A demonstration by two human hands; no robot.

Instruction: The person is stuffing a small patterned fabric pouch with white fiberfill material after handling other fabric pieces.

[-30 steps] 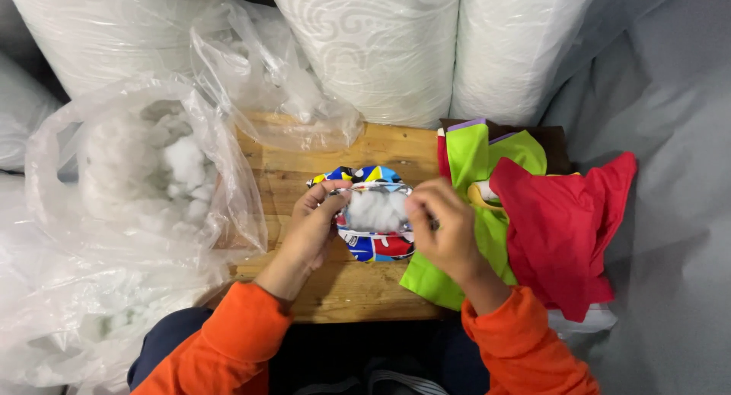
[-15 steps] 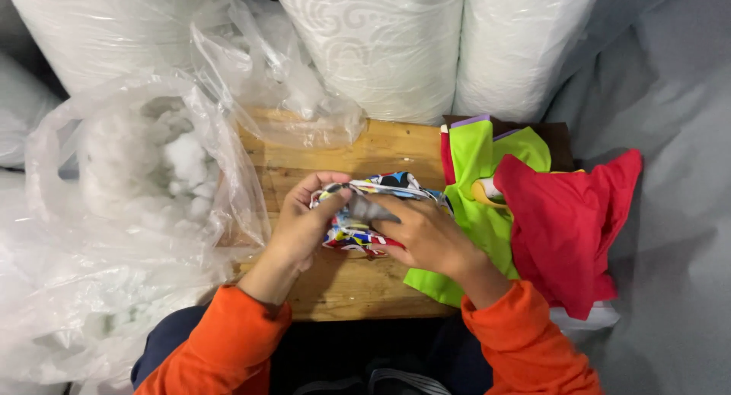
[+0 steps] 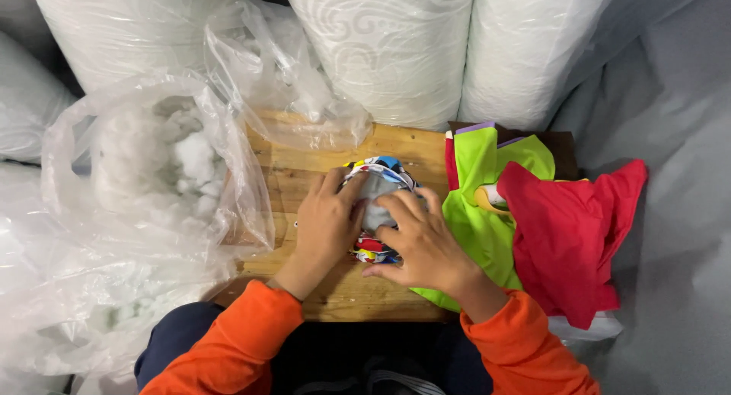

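Note:
A small pouch of multicoloured patterned fabric (image 3: 378, 169), stuffed with white filling, lies on the wooden board (image 3: 396, 147). My left hand (image 3: 329, 220) presses on its left side with fingers spread over it. On its right side lies my right hand (image 3: 423, 245), fingers curled into the pouch's opening. Both sleeves are orange. Most of the pouch is hidden under my hands.
An open clear plastic bag of white stuffing (image 3: 171, 166) sits at the left. A pile of lime green (image 3: 487, 212) and red fabric (image 3: 575, 235) lies at the right. Large white wrapped rolls (image 3: 388, 44) stand behind the board. Grey cloth (image 3: 678, 174) covers the right side.
The pouch was held open showing its white filling; now both hands have closed over it and press it down onto the board.

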